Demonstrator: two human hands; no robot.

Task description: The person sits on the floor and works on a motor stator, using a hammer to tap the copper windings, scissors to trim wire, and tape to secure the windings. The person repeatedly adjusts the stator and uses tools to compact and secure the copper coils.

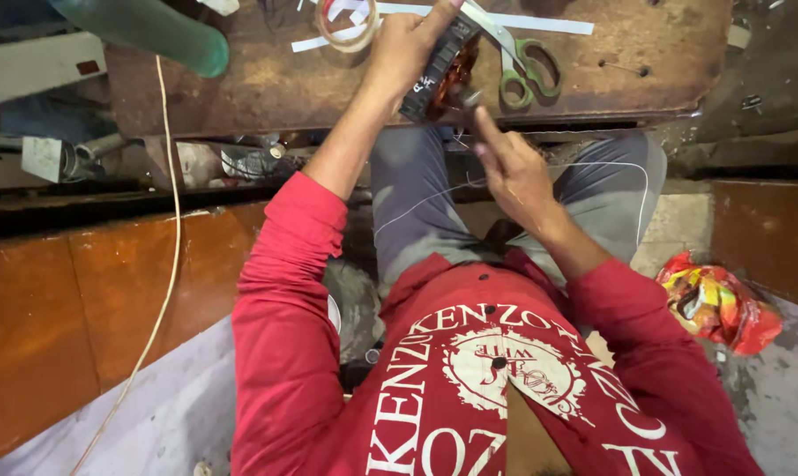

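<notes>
The fingers (397,37) of the left hand (405,48) are wrapped tight round a dark, ridged motor core with coppery windings (440,70), pinning it against the near edge of the bench (267,88), probably so it cannot roll while it is worked on. The right hand (514,172) sits just below it, off the bench, over the lap; its fingers are drawn narrow, the forefinger stretched up towards the core, and they seem to pinch a thin pale wire (593,166), though the grip itself is too blurred to be sure. That wire loops out across the grey trousers (417,198) and back, slack enough to feed freely.

Within easy reach on the bench lie green-handled scissors (527,66), just beside the core, a roll of clear tape (346,25) and some white paper strips (540,23). A green bottle-like shape (165,33) lies at the far left corner. A crumpled red and yellow wrapper (716,304) rests on the floor, well apart.
</notes>
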